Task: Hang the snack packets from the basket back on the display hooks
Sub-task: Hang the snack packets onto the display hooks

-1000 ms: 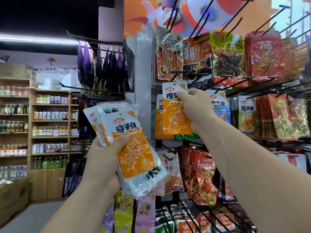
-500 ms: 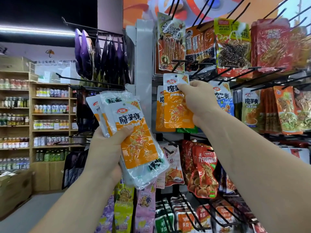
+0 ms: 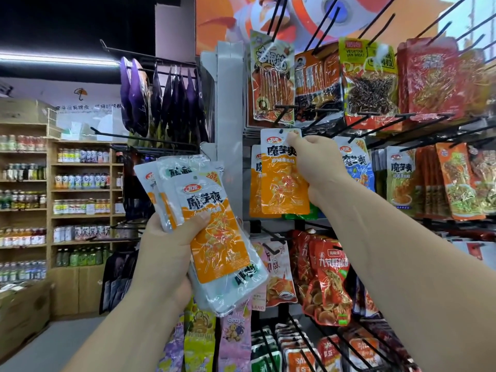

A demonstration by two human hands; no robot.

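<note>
Pinching orange packet [image 3: 284, 183] by its top corner in right hand [image 3: 316, 167], hang-hole just below display hook [image 3: 280, 115], not yet threaded. Clasping packet stack [image 3: 212, 232] in left hand [image 3: 166, 248], lower left of hook. Remaining: this packet, then entire stack.

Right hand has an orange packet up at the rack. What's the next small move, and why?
Probably push the orange packet back flush against the matching packet hanging behind it, then let go: the right hand pinches its top corner by the hang hole, and the left hand holds more packets.
</note>
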